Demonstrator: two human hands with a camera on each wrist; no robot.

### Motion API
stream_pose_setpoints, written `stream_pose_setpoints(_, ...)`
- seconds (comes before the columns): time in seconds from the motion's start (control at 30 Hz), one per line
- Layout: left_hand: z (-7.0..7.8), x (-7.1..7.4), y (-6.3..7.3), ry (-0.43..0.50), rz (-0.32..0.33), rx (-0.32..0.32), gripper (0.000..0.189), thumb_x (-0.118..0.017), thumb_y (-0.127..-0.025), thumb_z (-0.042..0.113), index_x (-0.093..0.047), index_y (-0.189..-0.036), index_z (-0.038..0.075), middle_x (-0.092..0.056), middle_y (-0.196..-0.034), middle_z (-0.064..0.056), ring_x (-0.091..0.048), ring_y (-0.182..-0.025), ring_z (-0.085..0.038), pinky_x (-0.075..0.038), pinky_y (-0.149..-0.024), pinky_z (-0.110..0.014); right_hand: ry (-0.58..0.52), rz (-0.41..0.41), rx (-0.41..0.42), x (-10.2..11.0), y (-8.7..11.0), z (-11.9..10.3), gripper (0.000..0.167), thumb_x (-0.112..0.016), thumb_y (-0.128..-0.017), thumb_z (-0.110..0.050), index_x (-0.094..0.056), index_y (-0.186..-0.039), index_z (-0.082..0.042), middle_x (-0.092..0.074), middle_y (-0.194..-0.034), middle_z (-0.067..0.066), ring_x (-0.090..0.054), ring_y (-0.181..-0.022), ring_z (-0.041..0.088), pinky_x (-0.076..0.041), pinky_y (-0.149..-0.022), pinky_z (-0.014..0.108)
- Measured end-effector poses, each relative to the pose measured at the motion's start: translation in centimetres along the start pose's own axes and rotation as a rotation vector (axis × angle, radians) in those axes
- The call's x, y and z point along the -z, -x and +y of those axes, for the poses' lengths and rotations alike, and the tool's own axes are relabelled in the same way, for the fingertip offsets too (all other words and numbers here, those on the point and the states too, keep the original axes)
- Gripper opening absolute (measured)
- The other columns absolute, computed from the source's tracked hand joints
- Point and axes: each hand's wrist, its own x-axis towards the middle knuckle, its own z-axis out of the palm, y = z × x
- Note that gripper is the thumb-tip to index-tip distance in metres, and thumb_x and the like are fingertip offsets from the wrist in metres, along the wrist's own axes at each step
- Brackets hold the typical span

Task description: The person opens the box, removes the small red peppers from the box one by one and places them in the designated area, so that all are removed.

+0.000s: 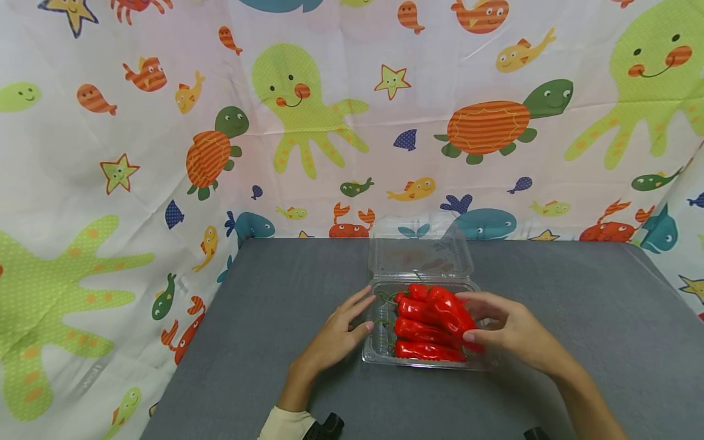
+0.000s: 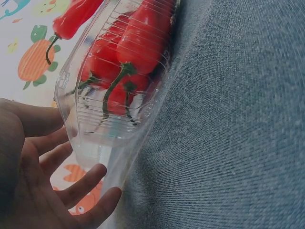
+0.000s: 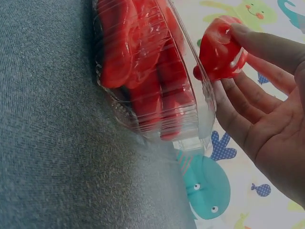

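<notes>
A clear plastic clamshell container (image 1: 379, 355) sits on the table with several glossy red peppers (image 1: 423, 332) lying crosswise in it, green stems toward the left. My right hand (image 1: 519, 333) pinches one red pepper (image 3: 220, 52) between thumb and fingers, above the container's right side. In the left wrist view that pepper (image 2: 76, 19) shows over the rim, its dark stem hanging down. My left hand (image 1: 332, 339) is at the container's left side with fingers spread, thumb and fingertips right at the wall. It grips nothing.
The container's transparent lid (image 1: 420, 253) stands raised at the back, hinged to the base. Grey cloth covers the table (image 1: 286, 293). A white curtain with printed sea animals (image 1: 330, 183) hangs behind the table and along its left and right sides.
</notes>
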Motion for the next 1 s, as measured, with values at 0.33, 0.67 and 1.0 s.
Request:
stream_pose_setpoints(0.33, 0.2, 0.0, 0.1, 0.003, -0.002, 0.005, 0.058, -0.062, -0.106, 0.022, -0.047, -0.161, 0.013, -0.031, -0.174, 0.003, -0.029, -0.160, -0.030, -0.026, -0.123, -0.067, -0.039, 0.053, 0.071, 0.7, 0.3, 0.0, 0.066, -0.080, -0.095, -0.015, -0.053, -0.154, -0.011, -0.064, -0.143, 0.020, -0.070, -0.111, 0.021, -0.064, -0.078, 0.033)
stream_pose_setpoints(0.67, 0.1, 0.0, 0.1, 0.000, -0.002, 0.004, 0.057, -0.062, -0.106, 0.022, -0.047, -0.161, 0.015, -0.031, -0.174, 0.003, -0.029, -0.160, -0.029, -0.027, -0.123, -0.067, -0.004, 0.147, 0.071, 1.5, 0.4, 0.2, 0.066, -0.079, -0.097, -0.018, -0.049, -0.157, -0.012, -0.062, -0.143, 0.021, -0.069, -0.107, 0.010, -0.065, -0.076, 0.038)
stream_pose_setpoints(1.0, 0.1, 0.0, 0.0, 0.007, -0.002, 0.005, 0.057, -0.062, -0.106, 0.022, -0.047, -0.161, 0.015, -0.031, -0.174, 0.003, -0.029, -0.160, -0.030, -0.026, -0.123, -0.067, 0.012, 0.201, 0.065, 2.0, 0.4, 0.4, 0.065, -0.077, -0.099, -0.018, -0.049, -0.157, -0.014, -0.060, -0.140, 0.019, -0.069, -0.104, 0.010, -0.065, -0.072, 0.043)
